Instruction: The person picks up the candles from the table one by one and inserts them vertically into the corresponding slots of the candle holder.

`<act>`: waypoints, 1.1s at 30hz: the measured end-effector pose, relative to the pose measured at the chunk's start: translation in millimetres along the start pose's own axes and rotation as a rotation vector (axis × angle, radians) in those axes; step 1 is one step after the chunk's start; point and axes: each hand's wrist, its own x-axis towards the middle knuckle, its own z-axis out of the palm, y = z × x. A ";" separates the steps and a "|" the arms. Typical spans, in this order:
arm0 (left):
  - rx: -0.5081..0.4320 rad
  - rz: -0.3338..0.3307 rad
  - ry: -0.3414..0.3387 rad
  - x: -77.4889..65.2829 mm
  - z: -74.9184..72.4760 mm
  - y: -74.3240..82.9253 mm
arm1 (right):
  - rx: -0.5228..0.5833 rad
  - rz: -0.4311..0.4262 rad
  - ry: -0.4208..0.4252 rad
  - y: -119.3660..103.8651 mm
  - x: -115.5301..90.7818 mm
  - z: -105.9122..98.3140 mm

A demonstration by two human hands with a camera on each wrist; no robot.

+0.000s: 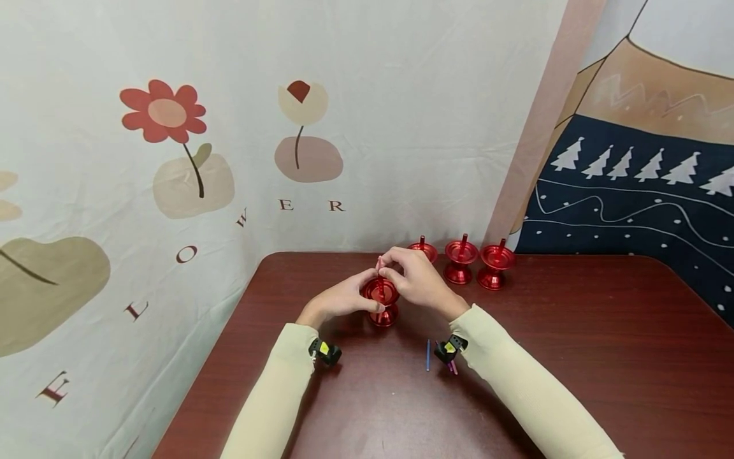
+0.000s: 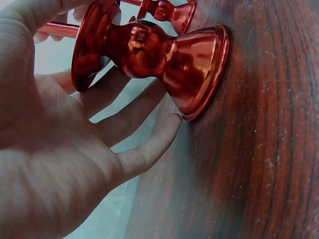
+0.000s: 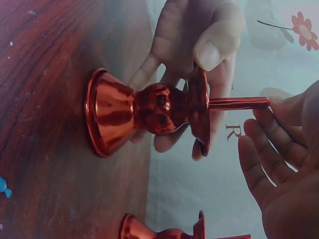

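Left hand (image 1: 344, 296) curls its thumb and fingers around the dish of a red holder (image 3: 159, 108), upright on the dark wood surface (image 1: 390, 408). Right hand (image 1: 421, 277) pinches the top of its red rod (image 3: 237, 103) between thumb and fingertip, other fingers loosely bent. Three more holders (image 1: 459, 272) stand by the back edge, rightward. Nearer, a blue stick (image 1: 427, 356) lies near the right wrist.
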 end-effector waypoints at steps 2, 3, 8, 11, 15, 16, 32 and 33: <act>0.015 0.002 0.006 0.3 0.3 0.1 | 0.012 0.002 0.007 0.9 -1.0 0.3; 0.020 0.004 0.010 0.4 0.5 0.4 | 0.019 0.004 0.007 1.2 -1.5 0.3; 0.043 0.000 0.043 -1.7 0.0 1.8 | 0.043 0.040 -0.013 4.0 -4.9 -2.4; 0.046 -0.006 0.058 -2.7 -1.2 2.3 | 0.030 0.059 -0.013 6.7 -9.4 -7.4; 0.043 -0.018 0.061 -3.0 -2.9 1.8 | 0.006 0.067 -0.006 11.8 -18.2 -17.3; 0.043 -0.021 0.062 -3.3 -3.4 1.5 | 0.000 0.073 -0.008 12.9 -21.0 -20.3; -0.002 -0.072 0.109 -7.9 -8.8 2.6 | -0.067 0.234 -0.139 28.6 -82.5 -59.9; -0.012 -0.074 0.120 -7.5 -8.7 3.9 | -0.069 0.240 -0.146 29.4 -86.7 -61.6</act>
